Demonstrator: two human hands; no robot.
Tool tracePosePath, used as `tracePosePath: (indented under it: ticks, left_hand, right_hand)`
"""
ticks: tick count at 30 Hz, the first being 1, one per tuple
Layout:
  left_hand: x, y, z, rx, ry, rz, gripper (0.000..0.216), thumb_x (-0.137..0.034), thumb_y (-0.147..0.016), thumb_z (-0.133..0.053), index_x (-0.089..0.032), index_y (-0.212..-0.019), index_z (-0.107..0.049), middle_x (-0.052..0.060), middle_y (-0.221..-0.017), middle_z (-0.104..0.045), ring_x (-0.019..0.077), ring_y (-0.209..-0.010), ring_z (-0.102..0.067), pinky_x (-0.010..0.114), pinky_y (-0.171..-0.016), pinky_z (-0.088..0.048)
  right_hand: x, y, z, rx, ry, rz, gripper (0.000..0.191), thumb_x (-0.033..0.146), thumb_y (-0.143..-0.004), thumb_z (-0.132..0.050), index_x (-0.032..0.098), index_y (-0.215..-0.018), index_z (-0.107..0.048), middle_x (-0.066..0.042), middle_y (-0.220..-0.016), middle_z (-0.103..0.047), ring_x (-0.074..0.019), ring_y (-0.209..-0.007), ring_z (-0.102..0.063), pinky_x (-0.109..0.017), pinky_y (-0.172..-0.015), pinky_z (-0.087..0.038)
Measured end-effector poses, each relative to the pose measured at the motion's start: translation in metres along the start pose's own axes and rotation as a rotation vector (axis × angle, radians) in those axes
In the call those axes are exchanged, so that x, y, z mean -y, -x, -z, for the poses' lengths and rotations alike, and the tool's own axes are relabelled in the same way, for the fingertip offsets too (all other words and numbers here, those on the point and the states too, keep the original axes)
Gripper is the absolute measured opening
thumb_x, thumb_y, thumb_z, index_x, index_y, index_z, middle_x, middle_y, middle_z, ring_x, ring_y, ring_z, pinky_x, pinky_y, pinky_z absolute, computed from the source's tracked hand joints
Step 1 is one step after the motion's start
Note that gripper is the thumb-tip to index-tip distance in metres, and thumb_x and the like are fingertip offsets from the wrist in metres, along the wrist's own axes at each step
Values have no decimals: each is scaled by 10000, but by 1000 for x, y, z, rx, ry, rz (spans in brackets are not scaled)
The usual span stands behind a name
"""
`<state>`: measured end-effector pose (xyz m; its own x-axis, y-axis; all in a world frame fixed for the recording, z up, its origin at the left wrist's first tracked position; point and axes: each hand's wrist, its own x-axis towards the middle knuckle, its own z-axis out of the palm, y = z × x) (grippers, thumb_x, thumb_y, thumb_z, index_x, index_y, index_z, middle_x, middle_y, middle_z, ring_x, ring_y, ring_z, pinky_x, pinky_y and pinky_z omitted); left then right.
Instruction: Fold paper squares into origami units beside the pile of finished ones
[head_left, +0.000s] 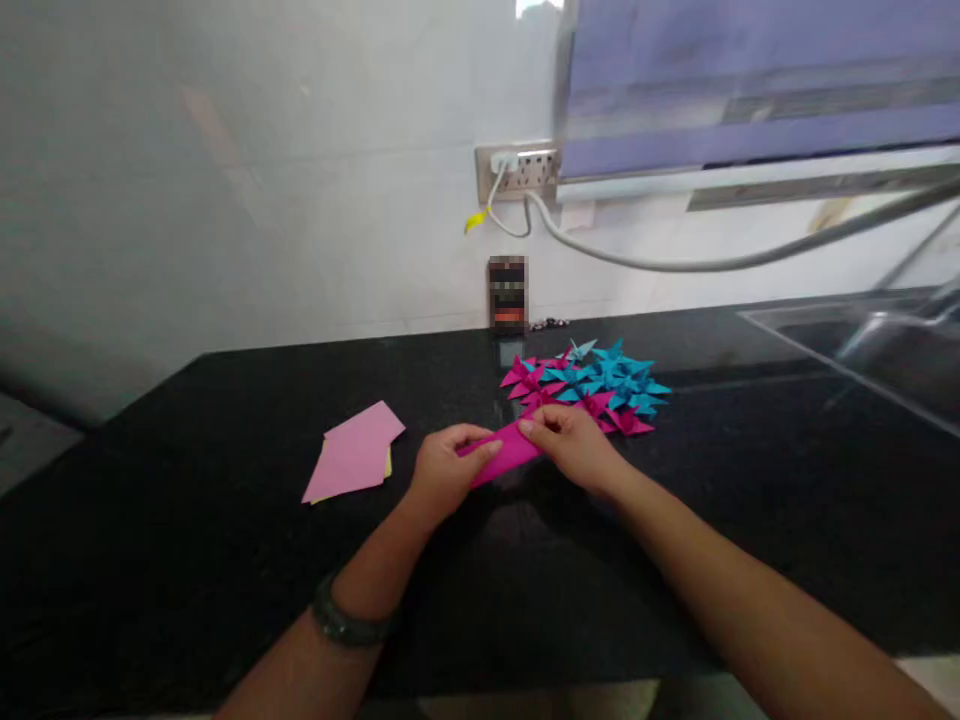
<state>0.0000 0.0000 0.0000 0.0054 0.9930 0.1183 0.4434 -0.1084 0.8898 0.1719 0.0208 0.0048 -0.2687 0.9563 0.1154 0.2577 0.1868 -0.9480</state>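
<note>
Between my hands is a sheet of magenta origami paper [504, 456], folded into a long narrow shape and tilted up to the right. My left hand [447, 470] pinches its left end, thumb on top. At the right end, my right hand [570, 445] closes on the paper with thumb and fingers; some fingertips are hidden behind it. Just beyond my right hand lies a pile of folded paper cranes, several magenta cranes [525, 378] on the left and front, and several blue cranes [619, 375] on the right. Left of my hands rest loose pink paper sheets [360, 455], with a yellow edge showing underneath.
The black countertop [225, 580] runs back to a white wall. A small dark box-like object [508, 295], blurred out, stands against the wall. Above it, a wall socket [517, 172] holds a plug with white cables. A sink [862, 345] is at the right.
</note>
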Motion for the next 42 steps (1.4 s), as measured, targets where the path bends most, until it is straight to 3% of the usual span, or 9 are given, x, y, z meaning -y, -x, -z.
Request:
tracePosePath:
  ticks: [12,21,24,26,29,33,38,42]
  left_hand:
    - [3,0,-1,-8,30,-37,222,-345,-677,-593,-143,-730,-668,27,-673,-664,137,-601,-569,222,-544,-411]
    - [3,4,-5,288,176,12,173,-299,-666,-611,-128,-641,-626,2,-558,-596,100,-502,-513,202,-480,-374]
    - [2,5,-5,196,268,5,173,-301,-650,-630,-129,-637,-627,-4,-555,-598,96,-500,-509,203,-488,-387]
    - [1,5,-5,100,320,-8,171,-299,-631,-648,-129,-630,-627,-8,-549,-598,93,-498,-506,203,-488,-392]
    - [0,4,-6,13,357,-11,166,-288,-610,-669,-126,-616,-629,-9,-545,-603,93,-503,-511,202,-498,-401]
    - [-1,4,-7,-57,400,18,157,-281,-611,-675,-130,-614,-631,-12,-558,-617,90,-514,-520,201,-521,-409]
    - [-2,4,-9,-72,477,102,161,-278,-595,-690,-130,-602,-627,-15,-552,-616,85,-508,-517,200,-525,-401]
    - [1,4,-12,30,516,171,187,-302,-610,-681,-125,-604,-623,0,-558,-619,96,-524,-540,217,-560,-423]
  right_hand:
    - [-3,0,0,-7,22,17,284,371,-736,-520,153,-567,-452,48,-526,-369,-77,-495,-331,-222,-484,-269]
    - [3,2,-4,-74,59,97,177,298,-718,-558,147,-627,-546,20,-570,-498,-90,-535,-418,-224,-512,-329]
    - [8,4,-9,-131,-181,-7,223,307,-644,-644,155,-784,-562,20,-649,-547,-76,-526,-433,-201,-471,-318]
    - [10,6,-14,-68,-339,-107,321,313,-600,-683,156,-852,-561,16,-682,-569,-67,-504,-443,-185,-428,-291]
    - [10,9,-20,78,-408,-214,265,317,-589,-684,132,-758,-596,20,-606,-555,-49,-437,-404,-181,-388,-247]
    - [6,7,-20,-25,-414,-263,232,321,-568,-685,140,-584,-542,53,-490,-475,-37,-385,-336,-191,-374,-212]
    - [3,4,-19,-136,-461,-243,225,311,-559,-679,141,-569,-531,56,-473,-460,-45,-394,-336,-200,-399,-233]
    - [0,4,-23,-175,-523,-222,212,340,-626,-608,144,-621,-529,29,-526,-500,-75,-438,-399,-228,-469,-317]
